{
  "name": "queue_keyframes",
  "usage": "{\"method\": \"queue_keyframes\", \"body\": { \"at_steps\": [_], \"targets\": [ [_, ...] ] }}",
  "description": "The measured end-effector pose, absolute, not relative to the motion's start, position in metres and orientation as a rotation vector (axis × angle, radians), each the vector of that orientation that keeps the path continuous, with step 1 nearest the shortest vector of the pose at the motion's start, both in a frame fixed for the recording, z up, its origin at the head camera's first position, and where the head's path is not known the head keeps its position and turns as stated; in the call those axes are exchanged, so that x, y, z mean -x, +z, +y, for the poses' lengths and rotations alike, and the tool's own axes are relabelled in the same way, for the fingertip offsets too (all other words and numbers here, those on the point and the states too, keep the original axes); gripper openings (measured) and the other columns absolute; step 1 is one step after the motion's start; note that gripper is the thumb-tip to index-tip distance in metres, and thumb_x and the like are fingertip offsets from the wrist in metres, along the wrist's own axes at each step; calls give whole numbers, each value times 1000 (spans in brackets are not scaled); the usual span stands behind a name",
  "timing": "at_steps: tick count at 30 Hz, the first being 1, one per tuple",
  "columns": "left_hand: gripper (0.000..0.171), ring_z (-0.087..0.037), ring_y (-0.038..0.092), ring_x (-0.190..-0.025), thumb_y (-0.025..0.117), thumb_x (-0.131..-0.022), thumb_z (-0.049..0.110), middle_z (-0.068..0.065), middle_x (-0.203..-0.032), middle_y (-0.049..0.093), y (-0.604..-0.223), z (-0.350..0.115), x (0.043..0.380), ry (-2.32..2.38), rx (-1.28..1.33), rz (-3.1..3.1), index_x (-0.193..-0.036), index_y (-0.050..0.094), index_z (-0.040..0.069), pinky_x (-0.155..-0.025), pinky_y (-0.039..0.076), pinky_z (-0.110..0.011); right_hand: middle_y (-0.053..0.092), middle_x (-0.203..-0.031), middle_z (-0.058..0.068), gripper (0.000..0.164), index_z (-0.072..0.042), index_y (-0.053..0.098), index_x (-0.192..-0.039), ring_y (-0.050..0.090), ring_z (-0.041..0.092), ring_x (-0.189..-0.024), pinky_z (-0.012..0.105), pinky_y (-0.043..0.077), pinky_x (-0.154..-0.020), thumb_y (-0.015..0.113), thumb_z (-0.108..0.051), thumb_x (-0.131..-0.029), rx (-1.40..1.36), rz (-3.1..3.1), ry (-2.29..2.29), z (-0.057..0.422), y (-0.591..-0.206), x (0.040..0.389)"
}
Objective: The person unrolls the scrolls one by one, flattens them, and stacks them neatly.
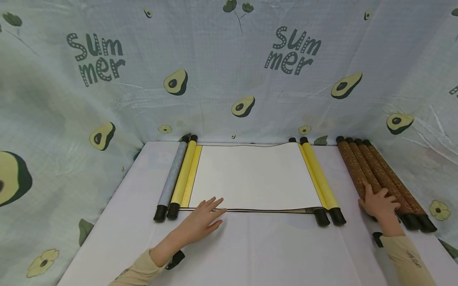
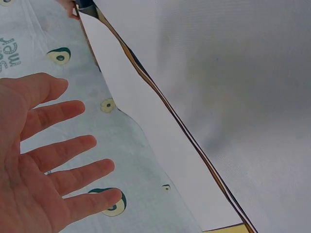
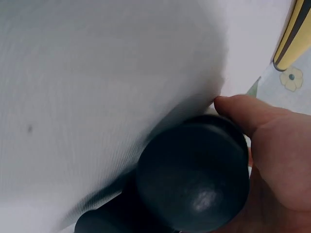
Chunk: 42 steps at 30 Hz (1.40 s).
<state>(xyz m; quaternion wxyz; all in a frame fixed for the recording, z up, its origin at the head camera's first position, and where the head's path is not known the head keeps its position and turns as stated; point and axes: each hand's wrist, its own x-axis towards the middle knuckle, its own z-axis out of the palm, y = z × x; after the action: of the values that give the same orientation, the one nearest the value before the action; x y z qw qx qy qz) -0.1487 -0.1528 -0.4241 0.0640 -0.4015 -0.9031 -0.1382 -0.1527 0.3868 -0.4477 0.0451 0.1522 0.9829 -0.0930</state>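
My left hand [image 1: 200,222] hovers at the near edge of a white sheet, fingers straight and spread, holding nothing. This white sheet [image 1: 254,174] belongs to an unrolled scroll with yellow borders; one yellow roller [image 1: 184,174] lies along its left side and another yellow roller [image 1: 320,176] along its right. Over on the right, my right hand [image 1: 380,203] grips the leftmost brown patterned scroll [image 1: 352,167], which is rolled up. In the right wrist view, the thumb [image 3: 240,109] lies along one side of its round black end cap [image 3: 194,174]; the fingers are mostly hidden behind it.
A rolled grey-blue scroll [image 1: 173,174] lies against the left yellow roller. Several other rolled brown scrolls [image 1: 393,178] sit side by side at the table's right edge. Behind the white table [image 1: 272,250] hangs a cloth printed with avocados [image 1: 243,106].
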Motion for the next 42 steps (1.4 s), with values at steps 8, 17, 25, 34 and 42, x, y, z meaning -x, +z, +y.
{"method": "queue_keyframes", "body": {
  "at_steps": [8,17,25,34,42],
  "targets": [
    [31,-36,43,-121,56,-87,22,-15,-131,47,-425,-154,148,-437,1213,-2745,-116,58,10,-96,36,-52,6,-111,61,75,-3,-5,-139,6,77,-101,78,12,-82,48,-19,-87,-486,2960,-244,389,-445,153],
    [31,-35,43,-121,56,-87,23,-13,-132,47,-426,-156,149,-405,1184,-2764,-116,58,13,-96,36,-52,3,-113,60,71,-2,1,-138,3,77,-102,79,11,-79,47,-20,-86,-499,3025,-319,387,-448,150],
    [31,-35,43,-121,56,-87,23,-13,-131,48,-426,-156,150,-394,1187,-2757,-117,58,13,-95,36,-52,1,-114,60,70,-8,0,-141,-2,77,-103,81,5,-76,44,-25,-89,-479,3103,-370,380,-439,144],
    [33,-35,43,-121,56,-87,23,-13,-131,48,-425,-158,149,-396,1192,-2761,-118,57,12,-95,37,-52,4,-110,60,70,-12,3,-142,0,78,-100,82,6,-73,47,-24,-89,-415,3148,-318,372,-434,141],
    [33,-36,44,-120,56,-87,23,-13,-130,49,-424,-158,149,-392,1214,-2746,-118,57,12,-94,37,-53,9,-108,59,67,-15,5,-141,4,79,-98,82,10,-72,46,-24,-90,-391,3206,-259,358,-430,140]
  ]
}}
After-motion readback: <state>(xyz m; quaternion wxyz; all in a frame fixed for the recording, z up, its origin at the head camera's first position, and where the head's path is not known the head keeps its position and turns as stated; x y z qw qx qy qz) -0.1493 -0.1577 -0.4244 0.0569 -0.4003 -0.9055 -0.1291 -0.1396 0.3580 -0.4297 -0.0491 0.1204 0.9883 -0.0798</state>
